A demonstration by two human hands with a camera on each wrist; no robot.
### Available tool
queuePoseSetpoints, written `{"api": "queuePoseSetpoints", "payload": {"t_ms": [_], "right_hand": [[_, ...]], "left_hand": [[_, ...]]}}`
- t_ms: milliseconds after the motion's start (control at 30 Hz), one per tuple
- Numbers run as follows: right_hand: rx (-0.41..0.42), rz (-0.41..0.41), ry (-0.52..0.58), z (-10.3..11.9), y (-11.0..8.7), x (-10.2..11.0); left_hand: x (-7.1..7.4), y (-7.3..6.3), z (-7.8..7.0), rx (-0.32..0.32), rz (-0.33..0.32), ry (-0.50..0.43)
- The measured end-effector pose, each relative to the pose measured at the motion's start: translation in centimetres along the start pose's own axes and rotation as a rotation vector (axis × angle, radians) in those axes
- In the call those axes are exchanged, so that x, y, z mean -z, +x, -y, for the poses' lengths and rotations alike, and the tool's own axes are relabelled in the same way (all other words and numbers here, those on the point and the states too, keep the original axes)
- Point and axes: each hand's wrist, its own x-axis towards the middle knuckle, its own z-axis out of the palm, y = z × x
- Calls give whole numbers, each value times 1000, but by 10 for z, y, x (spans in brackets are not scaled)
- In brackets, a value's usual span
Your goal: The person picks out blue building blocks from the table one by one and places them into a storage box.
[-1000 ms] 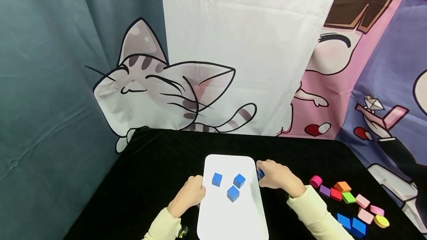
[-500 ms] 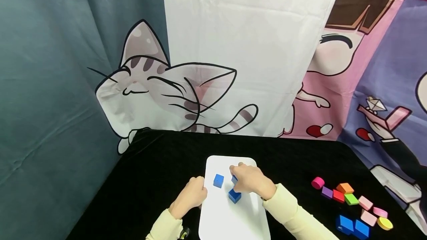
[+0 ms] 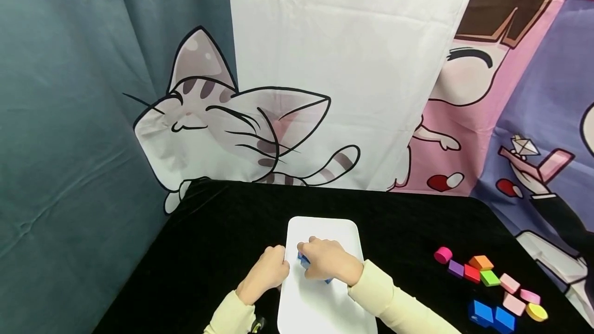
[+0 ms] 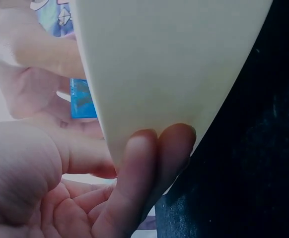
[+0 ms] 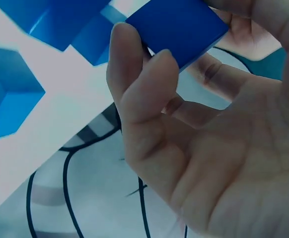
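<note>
our right hand pinches a cube, now over the tray near its left edge, not off the right as a second ago; so we judge it brought among the other cubes (half hidden from above). our left hand grips that left edge.
</note>
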Motion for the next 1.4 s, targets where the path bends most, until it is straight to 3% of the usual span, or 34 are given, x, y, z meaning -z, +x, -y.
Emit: {"api": "queuePoseSetpoints", "payload": {"t_ms": [467, 1033, 1200, 1400], "right_hand": [[13, 30, -36, 11, 3, -19], [43, -6, -4, 6, -3, -15], [15, -18, 51, -6, -12, -3], [-88, -67, 162, -41, -26, 4]], "left_hand": [[0, -1, -1, 0, -12, 1], [-2, 1, 1, 11, 2, 18], [-2, 0, 0, 0, -8, 36], [-1, 1, -2, 2, -35, 69]]}}
